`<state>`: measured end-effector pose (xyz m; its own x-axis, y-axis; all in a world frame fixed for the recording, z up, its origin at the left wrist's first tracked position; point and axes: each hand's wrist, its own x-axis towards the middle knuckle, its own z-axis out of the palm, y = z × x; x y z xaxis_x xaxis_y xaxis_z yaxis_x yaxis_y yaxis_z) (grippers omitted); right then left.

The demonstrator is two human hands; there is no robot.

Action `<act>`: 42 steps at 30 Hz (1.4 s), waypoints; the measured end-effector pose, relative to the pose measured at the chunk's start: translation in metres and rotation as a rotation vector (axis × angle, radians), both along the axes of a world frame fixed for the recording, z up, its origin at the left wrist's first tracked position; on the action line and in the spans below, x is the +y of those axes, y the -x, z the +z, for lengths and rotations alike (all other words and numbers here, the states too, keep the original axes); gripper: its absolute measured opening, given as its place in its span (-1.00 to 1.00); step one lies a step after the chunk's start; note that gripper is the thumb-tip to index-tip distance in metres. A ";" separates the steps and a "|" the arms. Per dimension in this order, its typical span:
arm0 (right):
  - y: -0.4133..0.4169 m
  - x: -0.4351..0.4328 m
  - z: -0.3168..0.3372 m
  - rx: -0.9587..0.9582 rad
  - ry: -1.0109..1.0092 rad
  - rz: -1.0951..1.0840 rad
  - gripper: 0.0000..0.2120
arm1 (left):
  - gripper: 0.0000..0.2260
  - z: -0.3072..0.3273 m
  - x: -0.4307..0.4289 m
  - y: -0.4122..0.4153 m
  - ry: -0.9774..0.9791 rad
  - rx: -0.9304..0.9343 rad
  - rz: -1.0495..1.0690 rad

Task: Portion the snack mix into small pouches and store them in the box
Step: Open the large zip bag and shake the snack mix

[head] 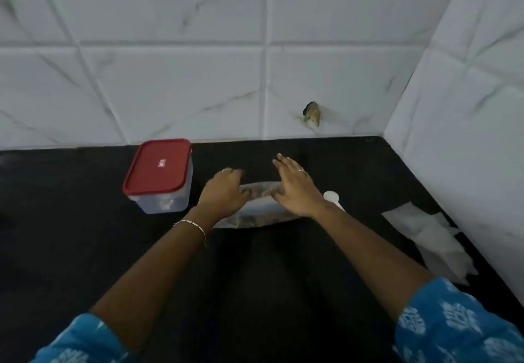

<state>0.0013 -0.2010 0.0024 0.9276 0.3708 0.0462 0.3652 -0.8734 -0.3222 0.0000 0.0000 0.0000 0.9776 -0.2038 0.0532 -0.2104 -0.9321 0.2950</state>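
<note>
Now, left hand (224,192): we are touching the snack bag (261,218), grip unclear.
Right hand (295,189): we are holding our fingers (283,161) straight.

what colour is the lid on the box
Red, on the clear plastic box; the lid shows best in the head view.

Box (160,177): clear plastic, red lid shut on it, upright, something unclear in the bottom. Snack mix bag (256,212): clear, brown mix inside, lying flat on its side just right of the box, partly hidden. White scoop (331,197): right of the box, just past the bag, only its round head showing. Pouches (433,238): whitish, empty, in a loose flat pile far right of the box.
</note>
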 end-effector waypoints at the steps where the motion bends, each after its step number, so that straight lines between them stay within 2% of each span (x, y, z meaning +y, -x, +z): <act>1: 0.001 -0.002 -0.006 0.030 0.019 0.002 -0.32 | -0.53 -0.010 0.001 0.001 -0.019 0.035 -0.026; 3: 0.002 -0.010 -0.014 0.065 0.067 0.021 -0.34 | -0.44 -0.021 0.003 0.003 -0.054 0.074 -0.048; 6: 0.004 -0.015 -0.026 0.137 0.138 0.047 -0.37 | -0.58 -0.027 -0.003 0.014 -0.065 0.142 -0.021; 10: 0.006 -0.018 -0.028 0.102 0.168 0.092 -0.53 | -0.63 -0.036 -0.005 0.019 0.022 0.203 -0.066; 13: 0.008 -0.019 -0.028 0.131 0.180 0.121 -0.52 | -0.65 -0.039 -0.004 0.023 0.084 0.241 -0.087; 16: 0.007 -0.021 -0.027 0.132 0.174 0.139 -0.50 | -0.58 -0.037 -0.004 0.025 0.061 0.257 -0.078; 21: 0.008 -0.020 -0.024 0.117 0.220 0.178 -0.71 | -0.59 -0.031 -0.004 0.024 0.006 0.317 -0.114; 24: 0.011 -0.020 -0.016 0.147 0.139 0.156 -0.86 | -0.67 -0.019 -0.004 0.024 0.024 0.329 -0.132; 27: 0.013 -0.018 0.001 0.182 0.070 0.168 -0.70 | -0.76 -0.002 -0.005 0.020 0.079 0.320 -0.156; 30: 0.010 -0.016 0.020 0.140 0.093 0.178 -0.78 | -0.76 0.019 -0.007 0.014 0.065 0.264 -0.144; 33: 0.004 -0.015 0.037 0.090 0.091 0.167 -0.81 | -0.67 0.037 -0.004 0.006 0.082 0.199 -0.117; 38: -0.006 -0.015 0.063 -0.033 -0.060 0.161 -0.60 | -0.50 0.067 0.000 0.000 0.183 0.103 -0.114; 42: -0.010 -0.015 0.087 -0.061 -0.122 0.115 -0.54 | -0.54 0.090 -0.001 -0.004 0.213 0.032 -0.120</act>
<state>0.0115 -0.2162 0.0890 0.8734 0.4623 0.1529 0.4827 -0.7804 -0.3975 0.0039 -0.0015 0.0901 0.9491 -0.3057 0.0764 -0.3027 -0.8172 0.4906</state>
